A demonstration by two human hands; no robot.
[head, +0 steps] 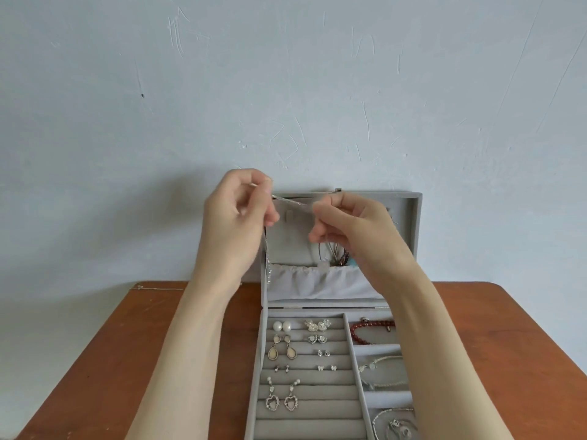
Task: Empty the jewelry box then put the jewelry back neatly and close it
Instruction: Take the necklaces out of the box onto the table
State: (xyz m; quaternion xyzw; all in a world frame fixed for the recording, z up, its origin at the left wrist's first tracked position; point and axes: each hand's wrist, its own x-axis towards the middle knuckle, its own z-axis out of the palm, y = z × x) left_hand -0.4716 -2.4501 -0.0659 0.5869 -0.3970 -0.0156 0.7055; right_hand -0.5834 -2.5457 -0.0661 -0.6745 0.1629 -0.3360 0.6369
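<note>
Both hands are raised in front of the upright lid [416,223] of the grey jewelry box [349,338], which sits open on a brown wooden table [95,360] against a pale blue wall [286,74]. The left hand [236,217] pinches one end of a thin silver chain [290,201] between thumb and curled fingers, and the right hand [352,227] pinches the chain farther along; the short stretch between the two grips runs taut across the top of the lid. A further length of the chain hangs down from the left hand along the lid's left edge, glittering near the gathered fabric pocket [320,285] at the lid's base. Other necklaces [336,255] dangle inside the lid into that pocket. In the near tray, earrings [282,347] sit paired in the padded rolls on the left: pearl studs, teardrop drops, heart-shaped dangles and small studs. Compartments on the right hold a dark red bead bracelet [371,331], a pale bracelet [384,371] and silver pieces [395,423], partly hidden by the right forearm. Another fine chain [158,289] lies on the table's far left edge. No writing is legible anywhere.
</note>
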